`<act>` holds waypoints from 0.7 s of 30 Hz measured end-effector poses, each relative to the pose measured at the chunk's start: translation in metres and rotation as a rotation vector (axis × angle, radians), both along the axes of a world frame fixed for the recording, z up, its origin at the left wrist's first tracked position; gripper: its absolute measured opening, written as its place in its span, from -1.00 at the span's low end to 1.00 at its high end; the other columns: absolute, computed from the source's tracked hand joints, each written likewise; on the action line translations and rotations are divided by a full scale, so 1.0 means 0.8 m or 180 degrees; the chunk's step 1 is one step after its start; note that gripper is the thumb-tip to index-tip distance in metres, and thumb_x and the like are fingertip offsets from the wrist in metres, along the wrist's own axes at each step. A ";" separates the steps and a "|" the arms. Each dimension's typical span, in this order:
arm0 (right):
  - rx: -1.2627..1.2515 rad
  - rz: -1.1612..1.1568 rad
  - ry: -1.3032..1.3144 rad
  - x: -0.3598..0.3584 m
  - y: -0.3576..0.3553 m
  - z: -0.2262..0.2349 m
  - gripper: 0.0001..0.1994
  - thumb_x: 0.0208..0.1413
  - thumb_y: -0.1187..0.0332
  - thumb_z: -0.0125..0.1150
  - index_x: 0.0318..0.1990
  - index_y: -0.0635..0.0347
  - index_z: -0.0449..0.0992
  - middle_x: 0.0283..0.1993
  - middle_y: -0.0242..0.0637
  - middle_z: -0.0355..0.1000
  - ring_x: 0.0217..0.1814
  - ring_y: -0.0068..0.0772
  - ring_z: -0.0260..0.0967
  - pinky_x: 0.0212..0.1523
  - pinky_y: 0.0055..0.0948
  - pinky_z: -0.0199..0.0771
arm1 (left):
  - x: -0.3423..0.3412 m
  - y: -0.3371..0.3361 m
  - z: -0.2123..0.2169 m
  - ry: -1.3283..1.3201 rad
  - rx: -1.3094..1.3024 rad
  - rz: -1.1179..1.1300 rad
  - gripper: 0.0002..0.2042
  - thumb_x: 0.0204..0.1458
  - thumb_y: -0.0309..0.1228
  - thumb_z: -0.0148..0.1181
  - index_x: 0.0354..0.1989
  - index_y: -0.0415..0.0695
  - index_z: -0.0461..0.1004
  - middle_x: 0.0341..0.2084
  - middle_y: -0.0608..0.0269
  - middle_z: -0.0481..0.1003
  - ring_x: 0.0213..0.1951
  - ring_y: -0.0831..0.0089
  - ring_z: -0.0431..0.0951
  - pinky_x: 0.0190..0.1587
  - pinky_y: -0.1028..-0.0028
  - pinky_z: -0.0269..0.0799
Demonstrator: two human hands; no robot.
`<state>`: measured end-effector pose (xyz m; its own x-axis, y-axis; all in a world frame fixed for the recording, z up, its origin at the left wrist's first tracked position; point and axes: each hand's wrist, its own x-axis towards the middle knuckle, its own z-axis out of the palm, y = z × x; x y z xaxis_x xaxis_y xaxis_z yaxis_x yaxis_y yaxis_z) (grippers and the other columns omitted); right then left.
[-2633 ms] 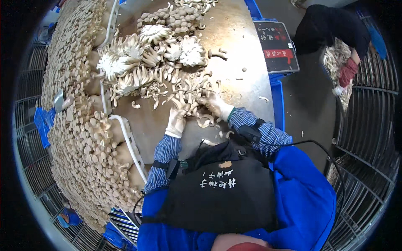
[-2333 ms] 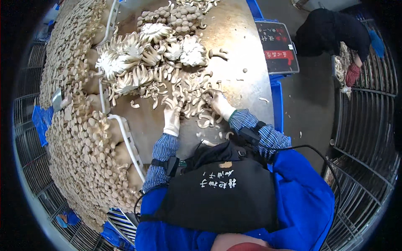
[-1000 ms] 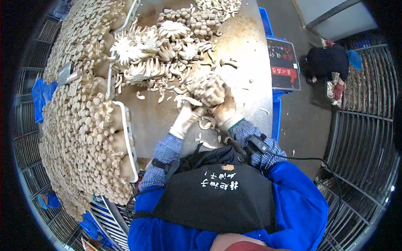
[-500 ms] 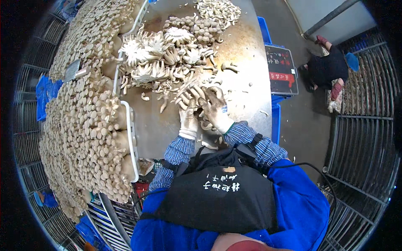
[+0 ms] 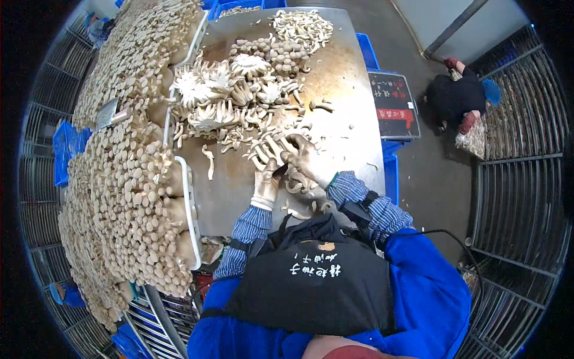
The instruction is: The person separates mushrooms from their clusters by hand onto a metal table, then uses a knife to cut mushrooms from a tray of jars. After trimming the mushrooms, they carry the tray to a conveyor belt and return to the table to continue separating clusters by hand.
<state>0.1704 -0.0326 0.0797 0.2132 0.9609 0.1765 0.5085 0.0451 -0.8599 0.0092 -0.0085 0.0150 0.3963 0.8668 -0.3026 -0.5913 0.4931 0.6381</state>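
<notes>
My left hand [image 5: 265,184], in a stained white glove, is closed on the lower side of a mushroom cluster [image 5: 266,149] with pale stems, close to the metal table's near edge. Curled over the cluster's right side, my right hand [image 5: 306,158] grips some stems in a similar glove. A small dark gap or object between the hands cannot be made out. Loose mushrooms [image 5: 301,182] lie just under my right hand. Beyond both hands is a heap of mushroom clusters [image 5: 218,90], some with white cut bases upward.
White-rimmed crates [image 5: 190,209] packed with mushrooms line the left, with a cleaver [image 5: 107,112] on top. Loose mushrooms [image 5: 305,27] pile at the table's [image 5: 341,66] far end. Blue crates [image 5: 391,176] and a dark sign board [image 5: 391,105] flank its right. A person [image 5: 457,96] bends near racks.
My right hand has shifted slightly right and opened a gap from the left thumb. A long loose mushroom lies farther left on the table. The person at right has moved their hand and bundle.
</notes>
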 end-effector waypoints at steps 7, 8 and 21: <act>-0.0320 -0.0313 0.2865 -0.023 -0.007 -0.027 -0.67 0.06 0.56 0.16 0.00 0.33 0.31 -0.05 -0.26 0.37 -0.03 -0.41 0.34 0.05 -0.40 0.41 | -0.003 0.002 0.004 -0.0312 -0.0005 0.0635 -0.46 0.17 -0.46 0.12 0.32 -0.03 0.11 0.10 0.28 0.37 0.07 0.37 0.45 0.10 0.27 0.47; -0.0303 -0.0356 0.2836 -0.017 -0.008 -0.029 -0.67 0.06 0.56 0.16 0.00 0.33 0.31 -0.05 -0.26 0.37 -0.03 -0.41 0.34 0.05 -0.40 0.41 | 0.002 0.002 0.001 -0.0343 -0.0014 0.0593 -0.46 0.17 -0.46 0.12 0.32 -0.03 0.11 0.10 0.28 0.37 0.07 0.37 0.45 0.10 0.27 0.47; -0.0749 0.0022 0.2802 -0.018 -0.003 -0.003 -0.57 0.01 0.59 0.20 0.08 0.37 0.32 -0.18 -0.17 0.46 -0.13 -0.31 0.44 -0.08 -0.41 0.51 | -0.015 0.006 0.023 0.0317 0.0515 0.0650 -0.34 0.11 -0.49 0.12 0.38 -0.10 -0.01 0.19 0.25 0.28 0.13 0.40 0.38 0.12 0.37 0.37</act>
